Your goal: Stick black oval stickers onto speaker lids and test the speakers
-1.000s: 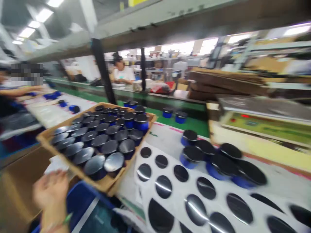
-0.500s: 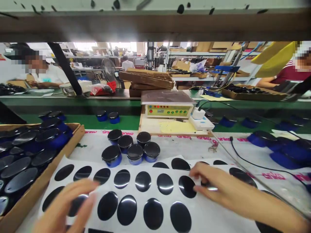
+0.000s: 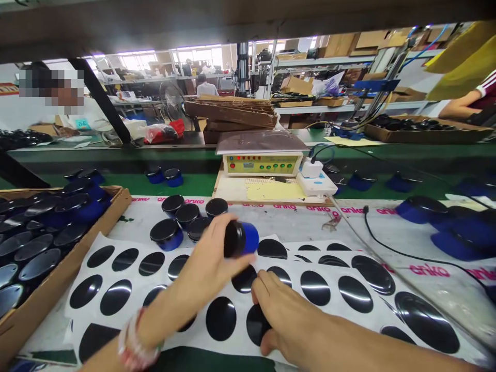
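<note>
My left hand (image 3: 217,253) is closed around a small blue jar with a black glossy top (image 3: 242,238), tipped on its side above the work surface. Below it lies a white sheet (image 3: 201,305) with rows of black round stickers. My right hand (image 3: 277,305) presses on this sheet with curled fingers, over the right edge of one black round sticker (image 3: 256,324). Its fingertips are partly hidden, but they seem to grip the sheet there. Behind my left hand stand several more blue jars with black tops (image 3: 166,235).
A cardboard box (image 3: 112,217) full of black-topped jars stands at the left. At the back is a control unit (image 3: 263,164) with buttons, beside a white power strip (image 3: 315,183). A black cable (image 3: 372,237) crosses the right side, near more blue jars (image 3: 461,237). Overhead runs a shelf (image 3: 232,23).
My left hand has moved right and up and has taken hold of a blue jar, now tipped sideways. My right hand has moved left and down over the sheet. The view has shifted slightly.
</note>
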A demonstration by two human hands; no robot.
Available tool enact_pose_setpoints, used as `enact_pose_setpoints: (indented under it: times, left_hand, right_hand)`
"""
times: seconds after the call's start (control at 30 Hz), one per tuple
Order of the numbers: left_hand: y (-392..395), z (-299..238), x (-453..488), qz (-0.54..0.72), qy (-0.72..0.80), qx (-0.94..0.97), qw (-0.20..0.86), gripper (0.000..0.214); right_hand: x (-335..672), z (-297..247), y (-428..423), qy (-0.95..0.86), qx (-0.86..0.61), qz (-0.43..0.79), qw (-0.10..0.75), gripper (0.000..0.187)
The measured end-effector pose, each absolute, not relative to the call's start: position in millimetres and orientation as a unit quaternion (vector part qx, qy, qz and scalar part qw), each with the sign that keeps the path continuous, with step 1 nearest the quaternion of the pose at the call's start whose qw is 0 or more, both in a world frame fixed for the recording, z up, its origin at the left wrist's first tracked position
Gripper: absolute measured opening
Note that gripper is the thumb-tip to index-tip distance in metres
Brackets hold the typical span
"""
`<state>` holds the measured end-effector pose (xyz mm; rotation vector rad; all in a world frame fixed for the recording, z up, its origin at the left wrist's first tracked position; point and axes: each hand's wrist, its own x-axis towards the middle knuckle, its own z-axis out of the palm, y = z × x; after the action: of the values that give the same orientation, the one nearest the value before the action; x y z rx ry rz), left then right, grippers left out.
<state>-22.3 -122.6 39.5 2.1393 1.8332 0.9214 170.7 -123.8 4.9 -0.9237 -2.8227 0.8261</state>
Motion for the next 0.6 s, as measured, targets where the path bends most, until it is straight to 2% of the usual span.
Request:
enact_pose_setpoints:
  times: [0.1,0.17,0.27,0.4,0.53,0.6]
  left_hand:
    - [-164.3,20.4,-3.3,0.446,0.639,0.560,0.281,0.058]
    - [-177.7,3.8,3.3,0.495,0.646,0.478,0.330,0.058]
    - [-179.7,-11.7,3.8,0.517,0.648,0.460,0.317,0.062]
    - [-178.4,-9.5,3.7,0.462,0.648,0.555,0.241,0.065]
    - [-186.5,-3.7,14.3,0.404,0.610,0.618,0.288,0.083]
    - [-189.9,-4.6,20.3,0.397,0.600,0.618,0.318,0.096]
  right_hand:
    - [173.0,9.0,-124.3,-0.894,-0.316,0.316,0.027,0.047]
    - [172.0,18.3,-126.9,-0.887,-0.328,0.324,0.024,0.036]
    - [174.3,35.0,-133.1,-0.894,-0.305,0.323,0.054,0.024]
    - [197.3,51.4,-140.4,-0.888,-0.280,0.340,0.134,0.014]
    - [230.2,53.8,-139.5,-0.785,-0.410,0.369,0.281,0.014]
    - [236.0,48.6,-135.8,-0.703,-0.469,0.423,0.327,0.017]
